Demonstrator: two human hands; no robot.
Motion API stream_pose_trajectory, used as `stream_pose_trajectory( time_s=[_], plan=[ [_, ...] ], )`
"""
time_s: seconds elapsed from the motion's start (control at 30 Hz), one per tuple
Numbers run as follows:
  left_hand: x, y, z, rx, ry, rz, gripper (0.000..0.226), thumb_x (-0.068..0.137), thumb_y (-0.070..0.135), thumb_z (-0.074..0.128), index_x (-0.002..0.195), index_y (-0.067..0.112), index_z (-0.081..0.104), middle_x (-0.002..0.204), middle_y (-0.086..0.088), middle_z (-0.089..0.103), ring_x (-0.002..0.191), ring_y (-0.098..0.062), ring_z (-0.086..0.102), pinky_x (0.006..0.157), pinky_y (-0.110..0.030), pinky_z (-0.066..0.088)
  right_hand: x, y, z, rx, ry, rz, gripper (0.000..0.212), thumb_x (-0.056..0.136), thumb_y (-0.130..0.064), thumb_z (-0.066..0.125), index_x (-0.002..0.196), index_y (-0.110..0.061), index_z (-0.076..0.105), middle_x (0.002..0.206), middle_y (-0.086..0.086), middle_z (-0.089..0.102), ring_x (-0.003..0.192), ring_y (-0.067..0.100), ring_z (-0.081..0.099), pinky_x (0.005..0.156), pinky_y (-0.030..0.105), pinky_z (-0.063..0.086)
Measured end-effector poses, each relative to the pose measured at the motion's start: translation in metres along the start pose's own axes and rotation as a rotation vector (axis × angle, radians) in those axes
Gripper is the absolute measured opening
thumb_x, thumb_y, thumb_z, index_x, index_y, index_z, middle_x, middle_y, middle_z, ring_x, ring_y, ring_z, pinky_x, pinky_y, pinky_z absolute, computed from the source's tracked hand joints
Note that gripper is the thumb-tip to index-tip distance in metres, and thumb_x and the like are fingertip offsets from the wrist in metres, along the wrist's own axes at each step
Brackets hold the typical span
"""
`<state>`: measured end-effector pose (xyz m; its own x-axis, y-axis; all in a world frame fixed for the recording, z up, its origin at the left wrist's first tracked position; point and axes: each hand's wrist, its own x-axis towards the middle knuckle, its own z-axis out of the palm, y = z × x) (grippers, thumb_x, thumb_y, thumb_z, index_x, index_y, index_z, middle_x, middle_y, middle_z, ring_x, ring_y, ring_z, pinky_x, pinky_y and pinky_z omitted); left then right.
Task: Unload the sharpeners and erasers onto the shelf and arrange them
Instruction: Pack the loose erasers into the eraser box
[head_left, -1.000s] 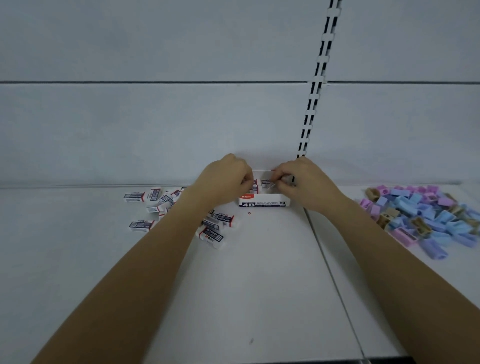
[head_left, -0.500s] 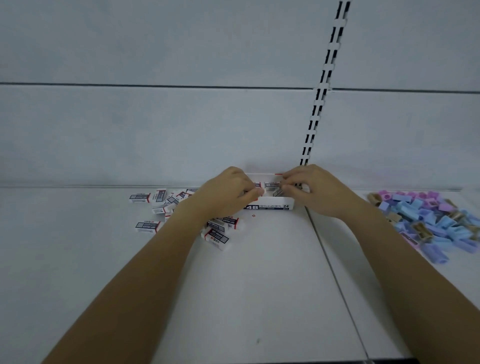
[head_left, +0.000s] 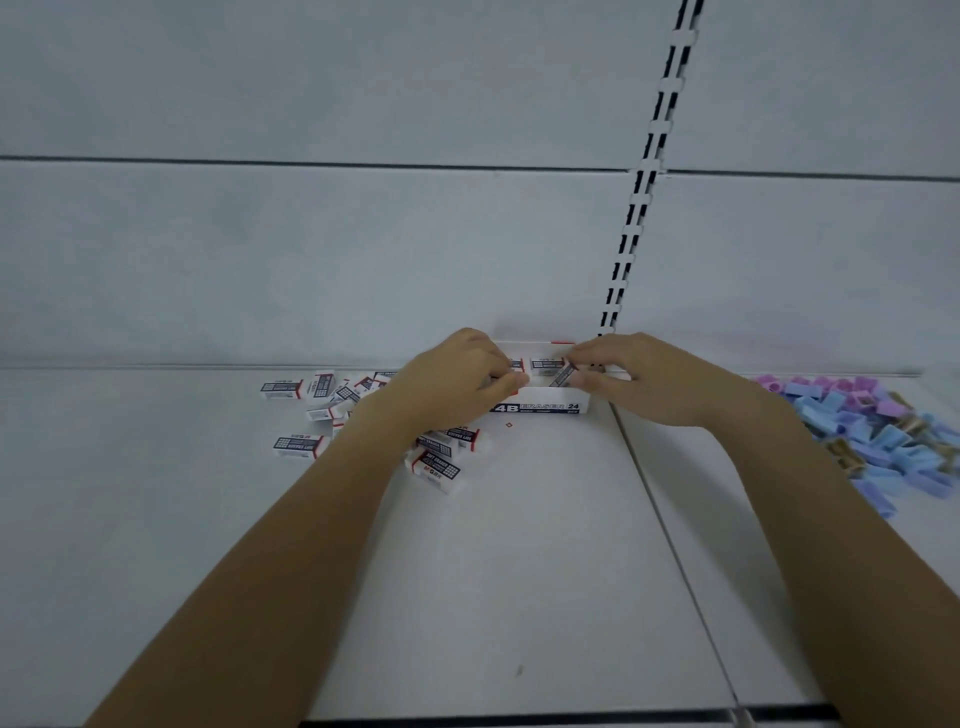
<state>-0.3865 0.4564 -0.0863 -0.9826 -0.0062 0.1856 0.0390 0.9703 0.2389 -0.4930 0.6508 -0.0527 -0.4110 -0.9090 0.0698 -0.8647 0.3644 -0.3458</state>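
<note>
From my station I see both bare arms reaching to the back of the matte white shelf (head_left: 519, 571). The right grip (head_left: 654, 384) is clamped on a tilted eraser (head_left: 562, 375), a small block in a printed paper sleeve, pinched between thumb and forefinger. It is held just over the open top of the eraser box (head_left: 550, 407).

That box is a low white cardboard tray printed "4B ERASER 24" on its front wall, and it sits between the two grips against the back panel (head_left: 311, 260). More sleeved erasers (head_left: 545, 365) stand inside it, just left of the right grip's fingertips.

The left grip (head_left: 457, 384) has its fingers curled at the box's left end. The knuckles hide what it clamps, so I cannot tell whether it holds anything.

Loose erasers (head_left: 298, 446) lie scattered flat to the left of the left grip and under its wrist, white with dark label panels and red ends. A tiny red scrap (head_left: 508, 425) lies just in front of the box.

Well to the right of the right grip is a heap of boxy plastic sharpeners (head_left: 852, 415) in pastel blue, purple, pink and tan. A slotted metal upright (head_left: 644, 182) rises above the right grip.
</note>
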Motion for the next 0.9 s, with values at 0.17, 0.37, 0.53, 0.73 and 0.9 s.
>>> stream_pose_trajectory(
  time_s=[0.17, 0.37, 0.53, 0.73, 0.9],
  plan=[
    [-0.002, 0.005, -0.003, 0.006, 0.003, -0.026, 0.041, 0.097, 0.037, 0.038, 0.102, 0.013, 0.070, 0.118, 0.005, 0.062, 0.122, -0.014, 0.038, 0.104, -0.030, 0.032, -0.002, 0.001, -0.003, -0.046, 0.022, 0.011, 0.028, 0.095, -0.025, 0.046, 0.118, -0.019, 0.062, 0.123, -0.001, 0.058, 0.110, 0.021, 0.053, 0.097, 0.032, 0.038],
    [0.000, 0.005, -0.001, 0.036, -0.005, -0.034, 0.047, 0.097, 0.042, 0.035, 0.095, 0.009, 0.069, 0.108, 0.002, 0.066, 0.116, -0.013, 0.040, 0.100, -0.030, 0.033, 0.010, 0.003, 0.019, -0.212, -0.080, 0.091, 0.044, 0.091, -0.049, 0.026, 0.101, -0.022, 0.059, 0.132, -0.003, 0.045, 0.125, 0.026, 0.037, 0.102, 0.044, 0.033],
    [-0.002, 0.006, -0.002, 0.020, 0.008, -0.052, 0.051, 0.095, 0.047, 0.032, 0.092, 0.011, 0.067, 0.095, 0.002, 0.065, 0.111, -0.011, 0.040, 0.095, -0.036, 0.040, 0.013, 0.001, 0.026, -0.192, -0.060, 0.114, 0.032, 0.094, -0.046, 0.031, 0.095, -0.027, 0.057, 0.135, -0.005, 0.039, 0.126, 0.023, 0.031, 0.106, 0.042, 0.027],
    [-0.004, 0.009, -0.004, 0.007, -0.014, -0.047, 0.050, 0.094, 0.048, 0.030, 0.100, 0.015, 0.067, 0.100, 0.003, 0.065, 0.113, -0.012, 0.039, 0.096, -0.037, 0.040, 0.017, 0.006, 0.026, -0.206, -0.019, 0.074, 0.070, 0.071, -0.069, 0.012, 0.093, -0.030, 0.065, 0.123, -0.008, 0.053, 0.119, 0.023, 0.040, 0.100, 0.042, 0.032],
    [-0.004, 0.008, -0.003, 0.025, -0.019, -0.053, 0.042, 0.097, 0.042, 0.034, 0.106, 0.017, 0.066, 0.111, 0.008, 0.063, 0.119, -0.011, 0.037, 0.098, -0.034, 0.038, 0.018, 0.006, 0.029, -0.216, -0.024, 0.084, 0.060, 0.080, -0.065, 0.019, 0.090, -0.026, 0.064, 0.116, -0.006, 0.056, 0.116, 0.023, 0.042, 0.099, 0.041, 0.033]
  ],
)
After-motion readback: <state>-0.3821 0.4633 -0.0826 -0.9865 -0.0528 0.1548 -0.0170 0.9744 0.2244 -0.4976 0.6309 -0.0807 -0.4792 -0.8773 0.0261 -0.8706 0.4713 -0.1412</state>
